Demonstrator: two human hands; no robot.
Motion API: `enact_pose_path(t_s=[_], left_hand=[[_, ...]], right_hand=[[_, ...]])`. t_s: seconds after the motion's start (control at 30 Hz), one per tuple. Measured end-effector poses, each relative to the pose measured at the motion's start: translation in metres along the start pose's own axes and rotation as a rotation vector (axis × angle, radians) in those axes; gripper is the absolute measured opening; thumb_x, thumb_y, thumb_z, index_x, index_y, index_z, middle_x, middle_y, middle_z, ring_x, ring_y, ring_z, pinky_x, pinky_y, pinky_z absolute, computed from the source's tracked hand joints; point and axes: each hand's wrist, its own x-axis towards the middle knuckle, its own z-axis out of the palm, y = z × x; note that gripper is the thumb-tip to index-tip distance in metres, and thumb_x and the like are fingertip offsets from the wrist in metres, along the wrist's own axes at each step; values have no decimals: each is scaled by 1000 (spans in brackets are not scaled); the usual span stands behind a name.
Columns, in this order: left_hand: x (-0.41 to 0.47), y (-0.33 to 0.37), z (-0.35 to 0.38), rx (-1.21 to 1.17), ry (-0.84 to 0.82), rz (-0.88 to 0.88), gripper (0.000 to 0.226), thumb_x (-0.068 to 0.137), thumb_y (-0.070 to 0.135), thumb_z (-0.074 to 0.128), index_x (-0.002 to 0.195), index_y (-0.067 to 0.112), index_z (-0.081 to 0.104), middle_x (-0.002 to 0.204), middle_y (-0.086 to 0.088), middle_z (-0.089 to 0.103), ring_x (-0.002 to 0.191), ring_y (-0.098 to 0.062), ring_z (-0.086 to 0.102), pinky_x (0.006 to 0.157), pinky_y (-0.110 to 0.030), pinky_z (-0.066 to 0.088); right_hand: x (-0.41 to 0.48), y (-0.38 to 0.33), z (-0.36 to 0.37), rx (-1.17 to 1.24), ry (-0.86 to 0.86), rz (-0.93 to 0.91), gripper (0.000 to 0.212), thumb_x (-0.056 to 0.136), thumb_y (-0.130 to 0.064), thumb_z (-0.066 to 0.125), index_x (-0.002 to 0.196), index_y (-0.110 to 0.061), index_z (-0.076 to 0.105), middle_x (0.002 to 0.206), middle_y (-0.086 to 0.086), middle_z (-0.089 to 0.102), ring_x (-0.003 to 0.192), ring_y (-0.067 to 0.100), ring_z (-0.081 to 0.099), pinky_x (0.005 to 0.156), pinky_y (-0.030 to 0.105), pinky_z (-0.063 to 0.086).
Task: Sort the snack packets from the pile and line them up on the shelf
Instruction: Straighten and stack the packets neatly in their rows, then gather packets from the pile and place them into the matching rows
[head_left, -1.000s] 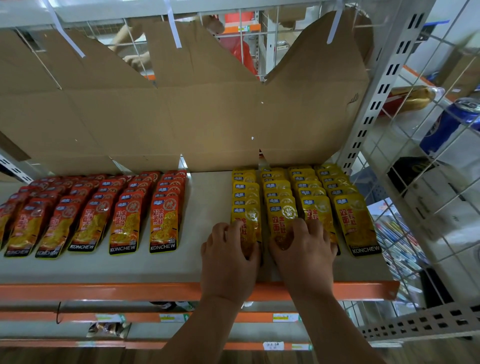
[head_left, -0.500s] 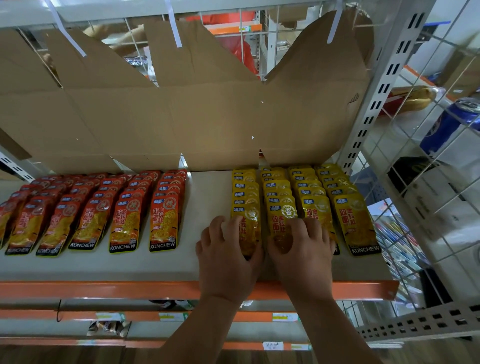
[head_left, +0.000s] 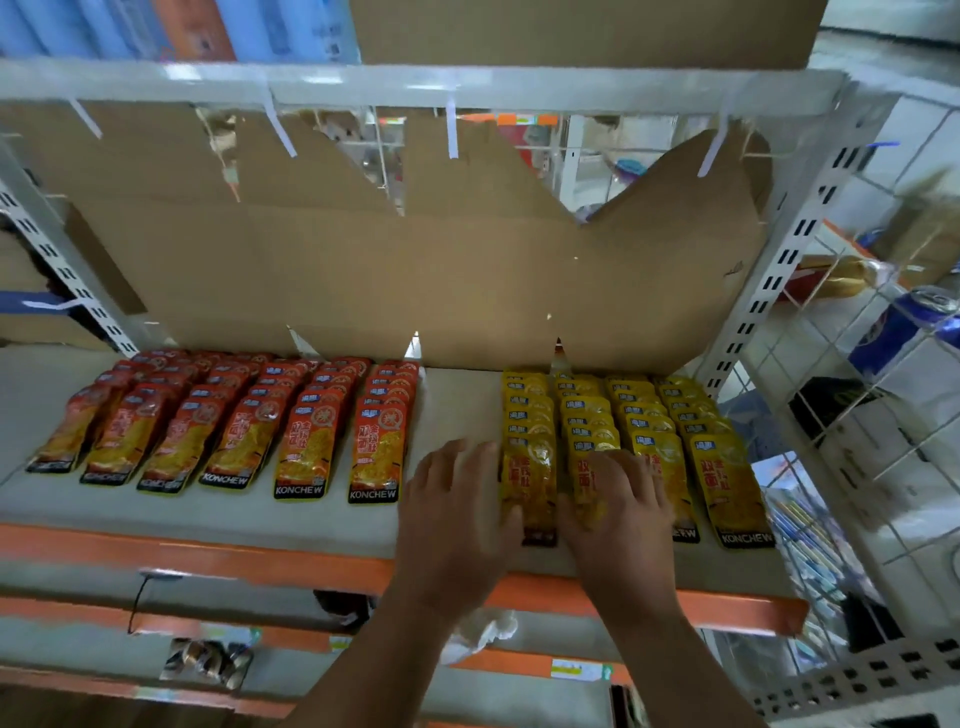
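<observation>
Packets: glossy yellow foil snack pouches (head_left: 727, 488) lie in four overlapped columns on the 3 o'clock half of the pale grey shelf board (head_left: 457, 405). Red-orange foil pouches of the same shape (head_left: 306, 447) fill six columns at 9 o'clock, with a bare strip between the two blocks.

Your left hand (head_left: 457, 514) lies flat with fingers straight, thumb side against the 9 o'clock edge of the first yellow column. Your right hand (head_left: 623, 519) is spread flat on the front pouch of the second column. Neither grips anything.

Handling, my read:
- Light, flat and soft-bodied: crinkly film with stiffer sealed ends.
- Slick, so overlapped ones will likely fan out if shoved.
- To lift one, pinch the black-banded seal at 6 o'clock.
- To square a column, push the long edges with flat fingers.

Rough brown corrugated cardboard (head_left: 415, 270) backs the shelf at 12 o'clock. A smooth orange painted steel rail (head_left: 208, 556) fronts it.
</observation>
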Motion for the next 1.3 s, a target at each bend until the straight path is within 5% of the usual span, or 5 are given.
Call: enact_pose_path(t_s=[0.43,0.73,1.17,1.3], left_hand=[[-42,-220,-213,144,308,-253,70,82,59,57,141,21,58,139,-6,57,130,-31,53,102,-52,47],[-118,-369,-395,324,428,-474,67,85,64,45,144,32,51,143,2,50,139,-24,40,110,-48,32],[-154,-482,-493,419,427,-681,74,83,73,29,148,39,42,152,11,43,145,-16,29,119,-47,29],[-133,-530,-502,416,399,-700,67,90,70,37,150,40,39,155,10,39,147,-14,24,121,-49,26]], right_hand=[[-23,-280,121,305,-142,-357,54,84,-39,61,129,-10,63,132,10,57,126,28,53,109,44,43],[-81,-499,196,387,-313,-493,62,83,-35,70,140,-17,56,144,4,49,136,21,43,115,38,37],[-113,-639,306,419,-494,-556,62,91,-39,67,147,-22,48,148,4,46,138,20,39,115,41,37],[-101,-668,353,410,-515,-533,61,89,-34,68,145,-20,51,147,4,46,138,21,40,115,40,37]])
